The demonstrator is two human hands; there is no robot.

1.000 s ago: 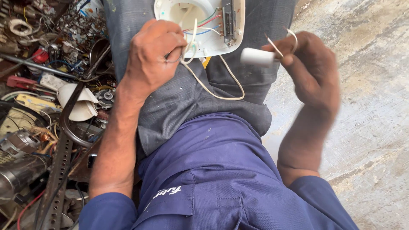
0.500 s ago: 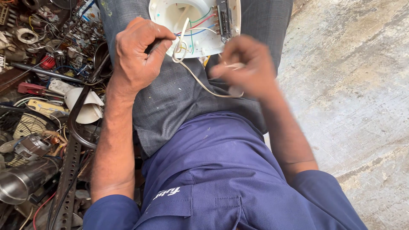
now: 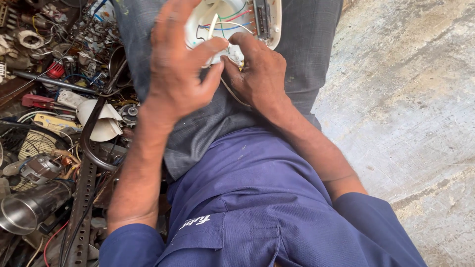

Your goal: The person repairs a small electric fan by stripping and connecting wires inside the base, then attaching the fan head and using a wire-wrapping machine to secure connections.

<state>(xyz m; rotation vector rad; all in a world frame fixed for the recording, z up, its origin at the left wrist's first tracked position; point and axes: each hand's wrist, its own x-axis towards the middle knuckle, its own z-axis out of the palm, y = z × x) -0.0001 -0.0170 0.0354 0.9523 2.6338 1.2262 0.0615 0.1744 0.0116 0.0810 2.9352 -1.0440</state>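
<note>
A white round plastic housing (image 3: 273, 20) lies open on my lap at the top of the head view, with coloured wires (image 3: 232, 22) and a narrow circuit strip (image 3: 261, 20) inside. My left hand (image 3: 175, 69) grips the housing's near left rim, thumb pressed over the edge. My right hand (image 3: 257, 74) is curled just below the housing, fingertips pinching white wires at its lower edge. What else the right fingers hold is hidden.
A heap of scrap lies at left: a metal tube (image 3: 29, 210), a perforated metal bar (image 3: 81, 207), a small motor (image 3: 42, 168), a white plastic cone (image 3: 101, 121), a red tool (image 3: 37, 101), tangled wires. Bare concrete floor (image 3: 410, 109) fills the right.
My right hand, earlier out to the right holding a small white cylinder on wires, has come in under the housing. The left hand has shifted onto the housing's rim. The view is closer.
</note>
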